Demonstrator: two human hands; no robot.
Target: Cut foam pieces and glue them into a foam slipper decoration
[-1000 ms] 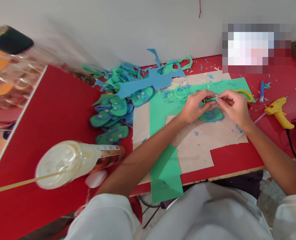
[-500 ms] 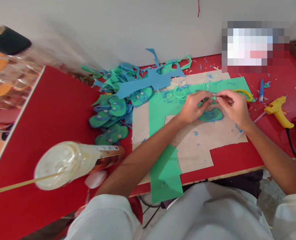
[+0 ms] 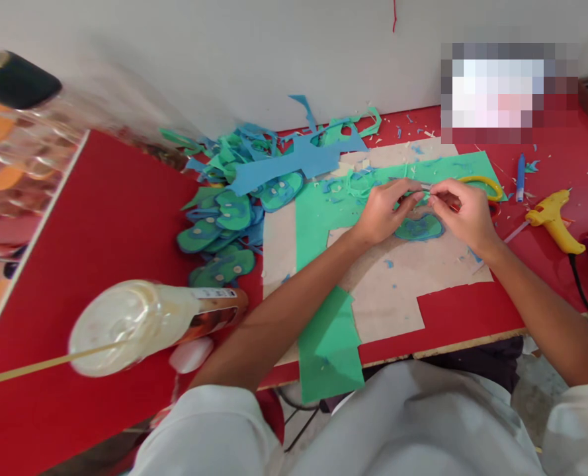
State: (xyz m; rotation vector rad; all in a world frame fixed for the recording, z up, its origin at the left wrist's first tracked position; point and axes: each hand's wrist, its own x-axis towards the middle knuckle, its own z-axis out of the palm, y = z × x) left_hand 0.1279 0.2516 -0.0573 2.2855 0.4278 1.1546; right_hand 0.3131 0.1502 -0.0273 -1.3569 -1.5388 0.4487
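Both forearms reach from the near edge of the red bench (image 3: pixel 125 218) toward its far side, wrists bent inward so the hands meet; the left hand (image 3: pixel 383 213) and right hand (image 3: pixel 460 211) each pinch one end of a thin green strip (image 3: pixel 419 194) between thumb and fingertips, held just above a green-and-blue foam cutout (image 3: pixel 419 229) lying on the cardboard sheet (image 3: pixel 397 291); a yellow glue gun (image 3: pixel 551 219) rests near the right edge.

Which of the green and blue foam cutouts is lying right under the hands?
The lone cutout on the beige board, directly below both hands. The other cutouts sit heaped at the left.
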